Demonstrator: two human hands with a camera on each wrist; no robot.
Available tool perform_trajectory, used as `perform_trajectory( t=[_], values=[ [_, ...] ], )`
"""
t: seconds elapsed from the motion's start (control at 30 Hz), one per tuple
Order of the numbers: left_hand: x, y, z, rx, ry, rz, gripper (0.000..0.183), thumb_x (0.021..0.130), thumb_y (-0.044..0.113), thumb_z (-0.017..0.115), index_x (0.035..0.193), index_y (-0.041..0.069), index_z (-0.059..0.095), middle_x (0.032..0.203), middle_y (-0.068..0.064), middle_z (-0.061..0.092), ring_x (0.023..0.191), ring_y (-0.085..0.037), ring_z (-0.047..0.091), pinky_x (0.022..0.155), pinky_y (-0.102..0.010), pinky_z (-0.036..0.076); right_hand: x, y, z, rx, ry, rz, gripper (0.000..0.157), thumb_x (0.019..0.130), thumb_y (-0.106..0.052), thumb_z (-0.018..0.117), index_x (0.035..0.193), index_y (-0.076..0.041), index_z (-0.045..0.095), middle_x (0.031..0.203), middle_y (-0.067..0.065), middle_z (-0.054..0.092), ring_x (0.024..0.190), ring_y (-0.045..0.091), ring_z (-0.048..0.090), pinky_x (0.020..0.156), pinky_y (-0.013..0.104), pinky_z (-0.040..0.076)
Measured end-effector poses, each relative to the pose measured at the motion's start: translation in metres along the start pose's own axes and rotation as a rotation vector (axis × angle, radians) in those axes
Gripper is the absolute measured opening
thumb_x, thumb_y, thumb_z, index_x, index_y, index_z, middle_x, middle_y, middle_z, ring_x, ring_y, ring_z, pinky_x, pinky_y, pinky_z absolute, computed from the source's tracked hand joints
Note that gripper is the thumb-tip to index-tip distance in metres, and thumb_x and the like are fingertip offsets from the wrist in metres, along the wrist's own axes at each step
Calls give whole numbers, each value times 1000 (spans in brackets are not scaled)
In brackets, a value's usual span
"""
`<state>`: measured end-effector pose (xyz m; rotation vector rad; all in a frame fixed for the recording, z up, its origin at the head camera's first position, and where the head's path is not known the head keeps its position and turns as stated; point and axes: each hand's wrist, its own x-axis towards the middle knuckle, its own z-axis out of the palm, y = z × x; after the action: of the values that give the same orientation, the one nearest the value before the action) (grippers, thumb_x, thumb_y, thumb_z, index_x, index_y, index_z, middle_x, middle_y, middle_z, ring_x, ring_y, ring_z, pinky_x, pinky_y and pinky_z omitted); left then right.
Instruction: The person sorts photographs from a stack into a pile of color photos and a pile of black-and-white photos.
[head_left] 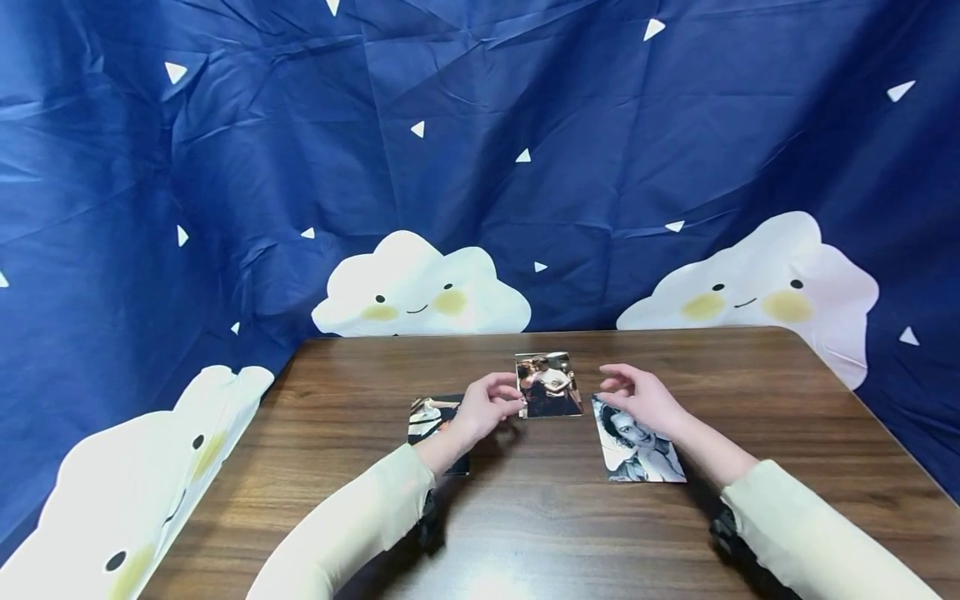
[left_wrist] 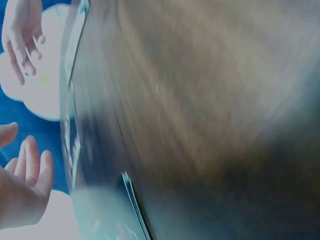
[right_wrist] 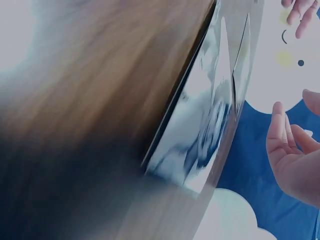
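Three photo prints lie on a brown wooden table [head_left: 540, 533]. My left hand [head_left: 491, 407] hovers with loosely bent fingers, holding nothing. Its fingertips overlap the left edge of the middle print [head_left: 551, 398], which shows people in a dim room. Below the wrist is the left print [head_left: 429, 417], partly hidden by that hand. My right hand [head_left: 637, 396], fingers spread and slightly bent, is over the top of a black-and-white portrait print [head_left: 641, 454]. In the right wrist view the right hand [right_wrist: 292, 160] is raised off the glossy portrait, with nothing in its grasp.
A dark blue curtain [head_left: 465, 167] with white triangles and smiling clouds [head_left: 420, 292] hangs behind the table and along its left side. Each wrist carries a black strapped device beneath a pale sleeve [head_left: 360, 517]. Glare shines on the table's near edge.
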<state>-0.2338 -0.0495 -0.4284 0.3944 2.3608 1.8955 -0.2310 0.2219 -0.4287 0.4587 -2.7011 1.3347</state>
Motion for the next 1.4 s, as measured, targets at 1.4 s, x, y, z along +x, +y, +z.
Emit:
perform_trajectory(
  t=[1.4],
  values=[
    [38, -51, 19, 111, 90, -112, 44, 76, -7, 76, 117, -8, 62, 116, -20, 66, 88, -20, 66, 78, -24, 51, 33, 19, 50, 70, -33, 119, 44, 87, -2, 68, 123, 18, 50, 117, 34, 59, 109, 44, 58, 93, 48, 46]
  ],
)
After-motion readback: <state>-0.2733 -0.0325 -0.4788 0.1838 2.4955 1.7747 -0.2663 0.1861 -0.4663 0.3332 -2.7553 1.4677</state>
